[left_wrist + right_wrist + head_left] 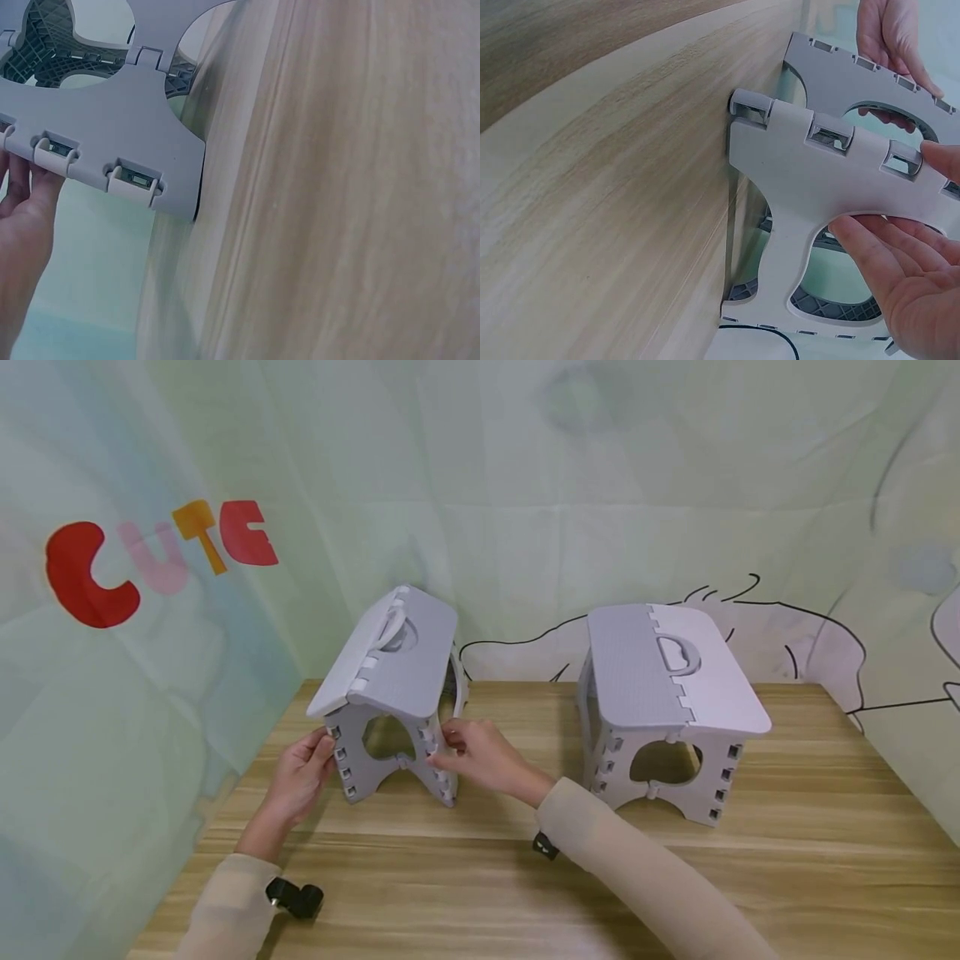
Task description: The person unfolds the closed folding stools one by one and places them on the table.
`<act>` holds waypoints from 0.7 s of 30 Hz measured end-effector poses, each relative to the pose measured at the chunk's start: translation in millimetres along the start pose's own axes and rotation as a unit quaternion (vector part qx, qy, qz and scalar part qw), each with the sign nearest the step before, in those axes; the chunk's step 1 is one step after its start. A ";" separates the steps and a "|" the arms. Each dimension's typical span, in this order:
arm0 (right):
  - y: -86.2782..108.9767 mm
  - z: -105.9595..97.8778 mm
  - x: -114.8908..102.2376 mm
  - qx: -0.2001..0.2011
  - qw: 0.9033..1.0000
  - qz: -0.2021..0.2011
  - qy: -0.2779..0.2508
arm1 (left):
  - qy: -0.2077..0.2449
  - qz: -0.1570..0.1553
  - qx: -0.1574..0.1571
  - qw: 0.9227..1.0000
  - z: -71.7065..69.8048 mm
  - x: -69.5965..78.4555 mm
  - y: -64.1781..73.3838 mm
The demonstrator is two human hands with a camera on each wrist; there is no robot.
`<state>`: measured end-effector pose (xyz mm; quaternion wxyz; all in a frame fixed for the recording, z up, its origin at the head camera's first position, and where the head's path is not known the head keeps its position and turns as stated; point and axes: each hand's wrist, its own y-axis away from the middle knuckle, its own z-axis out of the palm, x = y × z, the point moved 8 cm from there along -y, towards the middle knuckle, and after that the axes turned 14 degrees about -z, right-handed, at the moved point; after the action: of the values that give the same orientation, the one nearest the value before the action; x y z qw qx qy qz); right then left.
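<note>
A grey-and-white folding stool (408, 652) stands partly folded at the left, its top peaked along the hinge and its front end panel bent at the middle. At its left front edge is my left hand (300, 772), thumb and fingers holding the leg's edge. My right hand (487, 756) grips the right side leg (795, 157), its thumb on the hinged edge and its fingers in the leg's opening. The left wrist view has the end panel (105, 127) close up, with part of the left hand (26, 232) behind its edge.
A second folding stool (675, 668) stands unfolded to the right, its top nearly flat. Both stand on a wood-grain table (465, 893). A printed cloth backdrop (480, 527) hangs behind and at the left. Each wrist wears a small black camera (296, 897).
</note>
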<state>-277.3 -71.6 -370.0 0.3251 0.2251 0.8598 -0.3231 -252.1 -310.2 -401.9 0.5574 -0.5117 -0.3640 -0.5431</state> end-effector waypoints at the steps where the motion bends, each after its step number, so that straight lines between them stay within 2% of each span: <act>1: 0.1 -0.1 0.2 0.001 1.000 0.000 0.000 | 0.000 0.000 0.000 1.000 -0.1 0.1 -0.1; 21: 2.9 -1.1 0.7 0.012 1.000 -0.004 -0.009 | 0.002 0.003 -0.002 1.000 2.0 2.6 0.6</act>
<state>-276.5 -68.7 -371.0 0.3286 0.2224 0.8541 -0.3363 -250.8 -309.0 -399.1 0.5585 -0.5134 -0.3602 -0.5429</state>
